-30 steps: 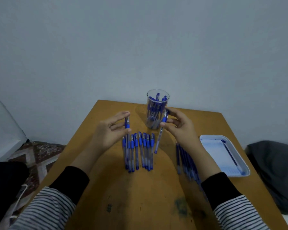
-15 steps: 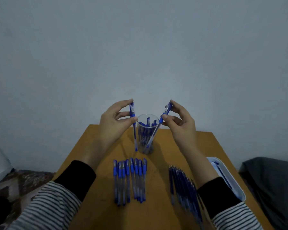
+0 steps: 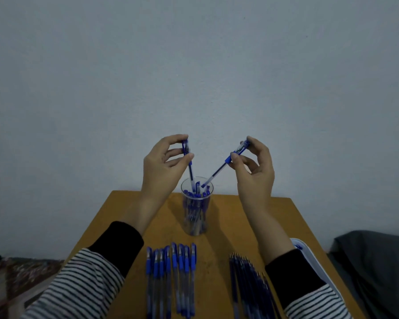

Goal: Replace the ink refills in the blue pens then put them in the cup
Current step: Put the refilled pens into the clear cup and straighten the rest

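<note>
Above the cup [image 3: 183, 192], my left hand [image 3: 164, 166] pinches a blue pen [image 3: 190, 168] by its cap, nearly upright. My right hand [image 3: 253, 171] pinches a second pen [image 3: 218, 172] that slants down toward the cup. Both tips meet its mouth, so letting go should drop them in.

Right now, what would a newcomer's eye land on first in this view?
Two raised hands frame the clear cup at the far middle of the table. The left hand pinches the left pen and the right hand the right pen, both tips angled down at the cup's mouth. Nearer, a row of blue pens lies left of a bundle of dark refills.
</note>
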Demonstrator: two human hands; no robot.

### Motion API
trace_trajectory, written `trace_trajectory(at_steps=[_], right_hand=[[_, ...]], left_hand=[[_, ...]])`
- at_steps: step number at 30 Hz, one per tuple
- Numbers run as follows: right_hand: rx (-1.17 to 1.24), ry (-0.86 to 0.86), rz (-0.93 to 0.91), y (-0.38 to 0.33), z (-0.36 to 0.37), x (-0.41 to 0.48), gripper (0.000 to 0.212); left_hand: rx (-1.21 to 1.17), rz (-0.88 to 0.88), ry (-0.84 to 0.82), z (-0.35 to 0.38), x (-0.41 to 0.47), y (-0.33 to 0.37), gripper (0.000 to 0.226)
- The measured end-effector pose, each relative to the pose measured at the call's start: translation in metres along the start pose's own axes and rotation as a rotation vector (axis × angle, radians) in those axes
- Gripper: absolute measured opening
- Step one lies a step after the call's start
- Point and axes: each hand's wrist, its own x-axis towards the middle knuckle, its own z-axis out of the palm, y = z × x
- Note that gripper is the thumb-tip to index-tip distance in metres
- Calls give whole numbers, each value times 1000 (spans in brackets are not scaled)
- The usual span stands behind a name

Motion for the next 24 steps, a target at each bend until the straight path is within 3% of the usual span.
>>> trace_trajectory(at_steps=[8,13,17,24], right_hand=[[-87,-85,-77,14,6,2,37],[-265,-235,-104,34,8,-1,28],[-358,-306,-125,46,6,-7,22],[-442,-325,-281,46,10,-8,21]], left_hand=[[203,18,-128,-1,-20,-42,36],[516,173,-211,-12,-34,-79,8],[580,170,-303,-19,-45,-87,35],[603,117,-335,-21,-51,-88,35]])
